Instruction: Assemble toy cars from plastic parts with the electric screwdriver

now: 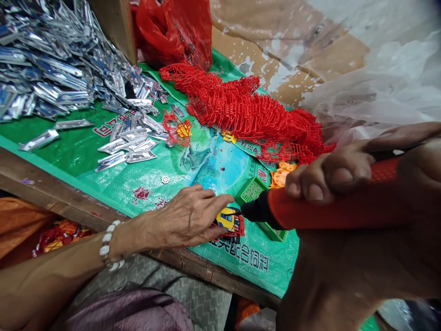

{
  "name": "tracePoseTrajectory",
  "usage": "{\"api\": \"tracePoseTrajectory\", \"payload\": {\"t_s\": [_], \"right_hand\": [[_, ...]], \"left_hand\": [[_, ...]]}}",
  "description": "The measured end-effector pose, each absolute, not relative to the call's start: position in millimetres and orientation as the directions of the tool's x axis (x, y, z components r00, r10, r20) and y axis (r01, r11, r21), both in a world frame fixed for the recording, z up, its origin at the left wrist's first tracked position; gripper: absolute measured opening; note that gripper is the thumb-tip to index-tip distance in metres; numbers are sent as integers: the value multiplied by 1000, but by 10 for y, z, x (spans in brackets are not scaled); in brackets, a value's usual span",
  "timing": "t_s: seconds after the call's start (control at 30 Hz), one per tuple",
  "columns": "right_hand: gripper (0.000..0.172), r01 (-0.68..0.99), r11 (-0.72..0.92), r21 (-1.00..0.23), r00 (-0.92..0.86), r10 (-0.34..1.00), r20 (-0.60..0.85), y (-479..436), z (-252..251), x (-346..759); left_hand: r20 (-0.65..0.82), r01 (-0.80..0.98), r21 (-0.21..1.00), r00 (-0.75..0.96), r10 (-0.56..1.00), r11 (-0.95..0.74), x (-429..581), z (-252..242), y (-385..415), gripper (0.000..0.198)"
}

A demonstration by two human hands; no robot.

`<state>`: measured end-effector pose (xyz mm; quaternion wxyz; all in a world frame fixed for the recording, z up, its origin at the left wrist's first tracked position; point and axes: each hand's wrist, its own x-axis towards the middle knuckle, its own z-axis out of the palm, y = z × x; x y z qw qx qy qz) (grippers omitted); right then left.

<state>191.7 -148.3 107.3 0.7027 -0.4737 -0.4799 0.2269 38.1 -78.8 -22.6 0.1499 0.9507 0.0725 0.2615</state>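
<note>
Head view, looking down on a work surface covered by a green woven sack (pixel 103 151). The left hand (pixel 188 218) lies palm-down near the front edge of the sack, thumb and forefinger closed narrowly on a small yellow-and-red toy car (pixel 230 223), pinning it against the surface; a white bead bracelet (pixel 107 246) circles that wrist. The right hand (pixel 344 174) enters from the right, fingers wrapped fully around the red handle of a screwdriver (pixel 327 214). The tool's long axis runs nearly level from right to left, and its black fore-end meets the right side of the toy car, just beyond the left fingertips; whether the tip is seated in a screw cannot be told. The toy car thus sits between the two hands, touching the left and reached by the right only through the tool. Just behind the black fore-end stands a small green tray (pixel 253 189), with orange plastic parts (pixel 280 174) beside it. Farther back lie a heap of red plastic lattice frames (pixel 248 110), a red plastic bag (pixel 172 27), and, at the upper left, a pile of silver foil packets (pixel 51 59). A clear plastic sheet (pixel 379 78) covers the far right.
</note>
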Motion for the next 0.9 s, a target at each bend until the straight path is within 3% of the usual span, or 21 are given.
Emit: {"api": "tracePoseTrajectory", "payload": {"t_s": [0.13,0.23,0.33,0.47,0.6,0.77,0.9], "right_hand": [[11,88,445,-891,310,838,449,-1457,1073,1942],[12,97,428,-899,360,827,433,-1435,1077,1921],[2,159,470,-868,551,688,473,-1405,1117,1916],[11,275,500,-821,719,460,521,-1416,1167,1993],[19,281,471,-836,819,336,465,-1475,1099,2145],[20,420,485,-767,794,213,569,-1516,891,2419],[24,412,461,-786,797,236,556,-1547,782,2579]], "left_hand": [[456,49,355,862,219,-934,373,-251,-779,47],[441,49,369,869,222,-928,365,-251,-773,48],[450,51,366,864,225,-929,352,-245,-773,47],[459,32,370,863,212,-929,341,-222,-769,38],[471,-17,289,873,127,-957,349,-161,-732,37],[546,-96,150,838,2,-984,375,-90,-658,49],[585,-78,11,809,-57,-997,420,-131,-607,47]]}}
